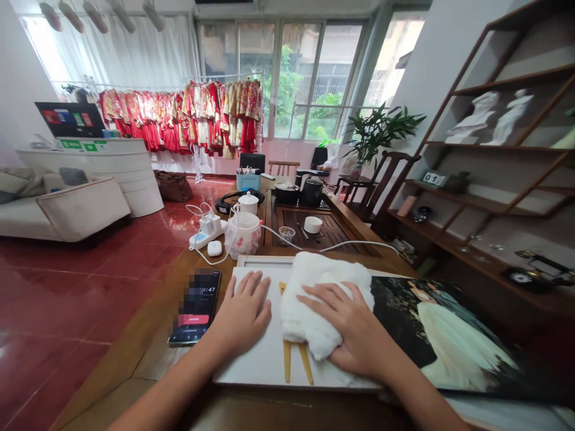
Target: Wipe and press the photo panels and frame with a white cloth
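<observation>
A large framed picture (449,335) lies flat on the wooden table in front of me, its left part white and its right part showing a figure in a white dress. My left hand (242,314) rests flat on the white part, fingers stretched out. My right hand (354,332) presses spread fingers down on a white fluffy cloth (314,299) that lies on the picture.
A phone (196,306) lies left of the picture. Behind it are a power strip (206,233), a white mug (244,234), a teapot (248,203) and a tea tray (332,230) with a kettle. Wooden shelves (494,179) stand at right, a sofa (58,206) at left.
</observation>
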Available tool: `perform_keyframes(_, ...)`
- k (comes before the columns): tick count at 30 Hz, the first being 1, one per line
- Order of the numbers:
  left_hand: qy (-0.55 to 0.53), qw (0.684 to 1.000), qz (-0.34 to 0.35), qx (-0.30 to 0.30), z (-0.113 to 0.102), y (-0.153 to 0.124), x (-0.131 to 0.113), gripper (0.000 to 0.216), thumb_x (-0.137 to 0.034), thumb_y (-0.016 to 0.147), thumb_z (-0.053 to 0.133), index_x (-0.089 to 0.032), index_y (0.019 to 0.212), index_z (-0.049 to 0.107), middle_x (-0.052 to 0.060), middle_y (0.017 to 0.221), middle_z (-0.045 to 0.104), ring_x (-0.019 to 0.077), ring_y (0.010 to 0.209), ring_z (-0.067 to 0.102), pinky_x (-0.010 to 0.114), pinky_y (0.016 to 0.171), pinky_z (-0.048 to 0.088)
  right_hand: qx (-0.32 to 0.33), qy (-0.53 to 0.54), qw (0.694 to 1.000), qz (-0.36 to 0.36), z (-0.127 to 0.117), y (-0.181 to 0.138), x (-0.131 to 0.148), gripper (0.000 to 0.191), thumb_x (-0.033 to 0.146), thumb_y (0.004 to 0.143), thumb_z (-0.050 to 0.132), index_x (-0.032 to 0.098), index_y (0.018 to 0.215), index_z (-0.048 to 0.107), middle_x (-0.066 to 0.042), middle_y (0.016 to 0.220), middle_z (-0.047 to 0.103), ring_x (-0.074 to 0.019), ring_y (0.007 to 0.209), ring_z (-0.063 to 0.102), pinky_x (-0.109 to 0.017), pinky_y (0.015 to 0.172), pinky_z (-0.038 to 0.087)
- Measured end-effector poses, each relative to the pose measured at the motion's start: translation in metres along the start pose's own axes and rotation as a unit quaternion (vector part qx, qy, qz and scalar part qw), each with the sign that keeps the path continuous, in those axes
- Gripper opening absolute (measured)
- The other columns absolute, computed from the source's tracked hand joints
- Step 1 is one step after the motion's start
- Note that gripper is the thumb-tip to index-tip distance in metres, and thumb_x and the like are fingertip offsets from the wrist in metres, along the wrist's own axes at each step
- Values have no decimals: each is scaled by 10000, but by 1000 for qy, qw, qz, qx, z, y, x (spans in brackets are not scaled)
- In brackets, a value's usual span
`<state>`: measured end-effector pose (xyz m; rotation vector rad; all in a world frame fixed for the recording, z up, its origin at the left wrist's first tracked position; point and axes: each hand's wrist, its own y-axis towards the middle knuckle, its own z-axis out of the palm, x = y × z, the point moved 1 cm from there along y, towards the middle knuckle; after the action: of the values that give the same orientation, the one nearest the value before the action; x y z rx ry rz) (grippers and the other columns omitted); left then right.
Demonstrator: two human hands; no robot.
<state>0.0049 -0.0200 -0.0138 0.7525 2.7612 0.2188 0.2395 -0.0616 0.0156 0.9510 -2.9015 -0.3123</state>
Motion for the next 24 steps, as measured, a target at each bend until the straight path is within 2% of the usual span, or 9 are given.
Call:
perform_keyframes(3, 6, 1000, 0, 6, -1, 0, 0, 464, -354, 972, 300, -234, 1415, 371, 63, 1512, 328, 248, 1414, 218, 525, 1149, 160, 22, 36, 997, -59, 0, 0, 11, 748, 326, 673, 573, 317, 1398, 390, -54, 1447, 427, -328, 1253, 398, -558, 1037, 99)
perform_keyframes(6, 13, 1000, 2, 15, 0, 1, 0, 467, -351, 973, 296, -218, 1415, 370, 69, 1519, 313, 248, 1416, 212, 523, 1149, 160, 43, 68, 992, -94, -2, 1, 15, 742, 369, 682, 581, 350, 1395, 379, -24, 1448, 429, -317, 1268, 390, -547, 1043, 98)
perform_keyframes(8, 15, 1000, 3, 16, 1, 2, 1, 468, -358, 974, 294, -221, 1416, 368, 67, 1519, 313, 248, 1417, 210, 527, 1149, 157, 41, 72, 994, -77, -4, 2, 13, 723, 365, 679, 584, 350, 1379, 400, -22, 1439, 440, -307, 1266, 397, -531, 1042, 122)
perform_keyframes(13, 16, 1000, -2, 8, 3, 2, 1, 470, -356, 973, 292, -238, 1423, 355, 60, 1517, 316, 242, 1417, 212, 538, 1147, 154, 8, 34, 999, 16, -8, 2, -3, 681, 310, 663, 565, 303, 1336, 462, -57, 1409, 473, -305, 1238, 424, -521, 1005, 194)
perform_keyframes(17, 12, 1000, 0, 4, 4, 1, 1, 476, -364, 972, 288, -240, 1427, 354, 56, 1517, 318, 248, 1417, 211, 537, 1148, 154, -10, 13, 999, 35, -7, -1, -11, 666, 294, 674, 546, 290, 1335, 466, -64, 1397, 488, -310, 1229, 431, -526, 997, 189)
perform_keyframes(20, 10, 1000, -1, 3, 4, 1, 2, 473, -361, 971, 291, -240, 1423, 360, 59, 1516, 321, 250, 1415, 216, 541, 1146, 156, -7, 16, 1000, -1, -3, -3, -8, 670, 295, 675, 544, 292, 1339, 457, -59, 1405, 484, -316, 1245, 421, -540, 1015, 131)
perform_keyframes(24, 11, 1000, 2, 6, 2, 1, 2, 472, -357, 972, 295, -232, 1422, 360, 66, 1515, 321, 251, 1416, 215, 538, 1146, 161, 18, 47, 995, -87, 1, -2, 6, 711, 343, 697, 551, 320, 1388, 386, -36, 1432, 456, -315, 1279, 389, -537, 1032, 63)
